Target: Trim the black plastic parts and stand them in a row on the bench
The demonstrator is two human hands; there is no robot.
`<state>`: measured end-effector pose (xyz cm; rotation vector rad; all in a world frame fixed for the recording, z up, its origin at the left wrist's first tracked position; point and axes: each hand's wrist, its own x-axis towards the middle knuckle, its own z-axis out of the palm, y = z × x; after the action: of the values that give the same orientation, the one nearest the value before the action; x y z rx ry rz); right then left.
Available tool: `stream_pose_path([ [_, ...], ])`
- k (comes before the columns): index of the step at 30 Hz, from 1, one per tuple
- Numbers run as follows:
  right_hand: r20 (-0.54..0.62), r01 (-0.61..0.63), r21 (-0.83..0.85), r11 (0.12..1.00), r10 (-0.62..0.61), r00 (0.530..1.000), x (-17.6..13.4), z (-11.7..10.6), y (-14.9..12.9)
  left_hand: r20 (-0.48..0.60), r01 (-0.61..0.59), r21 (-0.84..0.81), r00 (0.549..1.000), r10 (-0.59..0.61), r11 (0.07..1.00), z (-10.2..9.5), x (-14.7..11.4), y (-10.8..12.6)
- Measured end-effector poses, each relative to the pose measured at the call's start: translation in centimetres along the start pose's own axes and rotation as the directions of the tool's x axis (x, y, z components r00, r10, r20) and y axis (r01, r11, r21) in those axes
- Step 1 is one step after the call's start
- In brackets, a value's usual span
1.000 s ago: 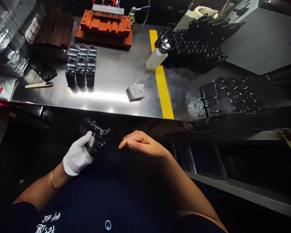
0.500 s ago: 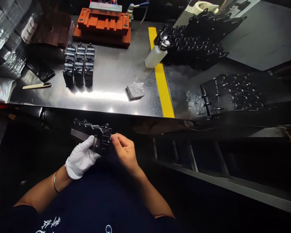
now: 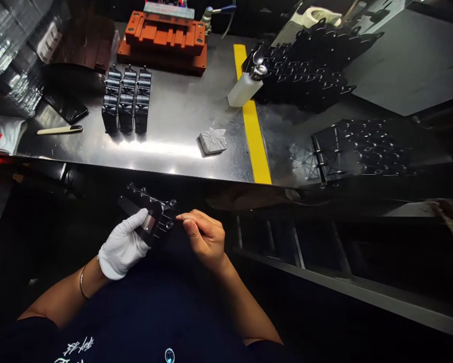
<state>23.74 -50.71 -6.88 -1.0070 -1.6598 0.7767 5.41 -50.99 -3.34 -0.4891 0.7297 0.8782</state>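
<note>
My left hand [image 3: 124, 244], in a white glove, grips a black moulded plastic part [image 3: 160, 219] in front of my body, below the bench edge. A flat metallic strip shows on the part beside my thumb. My bare right hand [image 3: 206, 237] is just right of the part, thumb pressed to the bent fingers in a pinch. Whatever is between those fingertips is too small to make out. On the bench above, several similar black parts [image 3: 126, 101] stand in three rows. A folded white cloth pad [image 3: 213, 141] lies right of them.
An orange-red fixture [image 3: 164, 43] stands at the back. A white pump bottle [image 3: 245, 89] is beside the yellow tape [image 3: 257, 143]. Stacked black parts [image 3: 302, 65] fill the right side. A pale-handled knife or pen [image 3: 60, 130] lies left, near clear plastic trays [image 3: 7, 45].
My right hand has drawn back slightly to the right, away from the part's end. The black part has turned a little in my left hand, its metallic strip now darker.
</note>
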Motion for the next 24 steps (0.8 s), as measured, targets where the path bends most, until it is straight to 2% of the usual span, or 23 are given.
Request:
stream_pose_path([
  [3, 0.046, 0.064, -0.081, 0.995, -0.061, 0.997, 0.0, -0.5, 0.0, -0.04, -0.023, 0.035, 0.999, 0.024, 0.999, 0.3, -0.1, -0.1],
  [8, 0.077, 0.075, -0.125, 0.989, -0.066, 0.995, 0.0, -0.6, -0.3, -0.076, -0.048, 0.101, 0.996, 0.056, 0.994, 0.6, -0.3, -0.3],
  [13, 0.117, 0.059, -0.123, 0.991, -0.045, 0.992, 0.1, -0.8, -0.1, -0.067, -0.079, 0.181, 0.993, 0.093, 0.98, 0.6, -0.4, -0.4],
  [20, -0.019, 0.073, -0.121, 0.99, -0.076, 0.997, -0.1, 0.4, 0.8, -0.077, -0.116, 0.228, 0.988, 0.136, 0.967, 0.3, 0.0, -0.3],
  [24, -0.063, 0.009, -0.12, 0.993, -0.017, 0.998, -0.3, 1.6, 1.3, -0.094, -0.116, 0.271, 0.985, 0.147, 0.956, 0.0, 0.5, 0.2],
])
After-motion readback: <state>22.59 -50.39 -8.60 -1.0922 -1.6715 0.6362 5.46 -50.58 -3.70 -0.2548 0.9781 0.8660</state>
